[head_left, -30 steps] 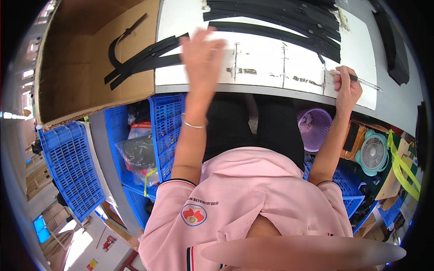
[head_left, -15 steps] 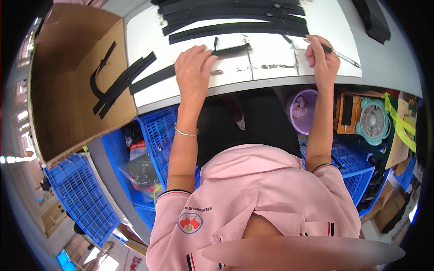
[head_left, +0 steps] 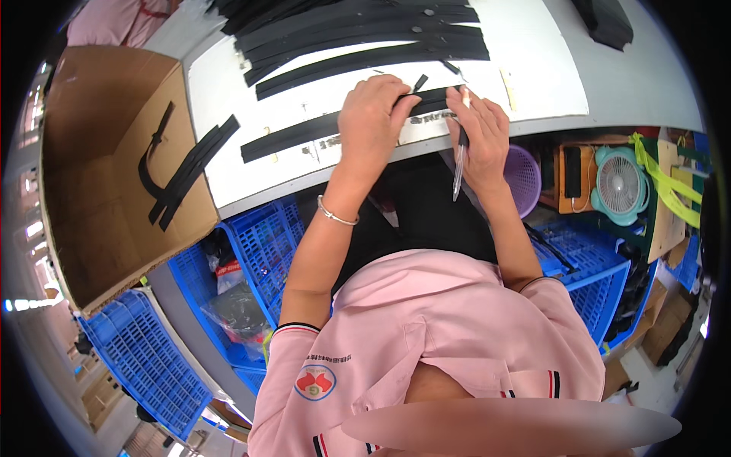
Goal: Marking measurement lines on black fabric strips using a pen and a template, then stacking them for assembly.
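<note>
A long black fabric strip [head_left: 293, 138] lies along the near side of the white work surface. My left hand [head_left: 369, 118] is closed on it near its middle, thumb and fingers pinching its upper part. At the strip's right end, the fingertips of my right hand [head_left: 481, 133] touch the fabric. A pen [head_left: 460, 156] with a black grip and clear barrel is held in that same hand, its barrel hanging down past the palm. Just above the strip lies a short black piece [head_left: 420, 82]. Dark marks show on the white surface beneath.
Many black strips [head_left: 358, 46] are stacked at the far side. On the left, a cardboard box [head_left: 84, 175] has strips hanging over its edge [head_left: 199, 164]. Below the table are blue crates [head_left: 266, 236], a purple bin [head_left: 524, 183] and a small fan [head_left: 620, 186].
The long strip has shifted right along the surface with my left hand. My right hand has come left and down to its end, and the pen now points down toward me.
</note>
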`<state>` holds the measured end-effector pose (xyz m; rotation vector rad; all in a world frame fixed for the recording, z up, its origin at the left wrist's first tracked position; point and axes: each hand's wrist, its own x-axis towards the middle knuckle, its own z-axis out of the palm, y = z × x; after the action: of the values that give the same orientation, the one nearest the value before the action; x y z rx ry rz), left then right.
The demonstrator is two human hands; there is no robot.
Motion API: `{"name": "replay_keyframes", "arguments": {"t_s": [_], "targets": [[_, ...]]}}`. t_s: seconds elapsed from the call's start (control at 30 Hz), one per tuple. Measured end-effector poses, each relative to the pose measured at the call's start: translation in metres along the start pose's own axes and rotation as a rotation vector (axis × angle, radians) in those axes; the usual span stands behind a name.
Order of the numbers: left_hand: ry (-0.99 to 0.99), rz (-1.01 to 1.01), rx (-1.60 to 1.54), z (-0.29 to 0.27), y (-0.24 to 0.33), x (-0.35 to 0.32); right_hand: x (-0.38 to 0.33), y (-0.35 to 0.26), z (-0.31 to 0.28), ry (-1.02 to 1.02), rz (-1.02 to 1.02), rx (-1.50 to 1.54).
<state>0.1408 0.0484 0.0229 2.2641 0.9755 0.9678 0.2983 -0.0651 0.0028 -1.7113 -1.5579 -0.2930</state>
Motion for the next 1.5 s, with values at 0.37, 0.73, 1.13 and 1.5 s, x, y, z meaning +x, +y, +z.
{"name": "replay_keyframes", "arguments": {"t_s": [0.37,0.73,1.13,1.5], "targets": [[0.086,0.125,0.366,-0.013,-0.015,-0.053,-0.024,0.069,-0.017,-0.024,-0.108,-0.189],[0.185,-0.205,0.437,-0.049,-0.028,-0.102,-0.021,0.074,-0.004,0.089,-0.152,-0.225],[0.209,-0.191,0.409,-0.054,-0.045,-0.121,-0.021,0.092,-0.008,0.066,-0.171,-0.071],[0.235,-0.134,0.441,-0.066,-0.046,-0.119,-0.014,0.051,-0.010,0.060,-0.090,-0.168]]}}
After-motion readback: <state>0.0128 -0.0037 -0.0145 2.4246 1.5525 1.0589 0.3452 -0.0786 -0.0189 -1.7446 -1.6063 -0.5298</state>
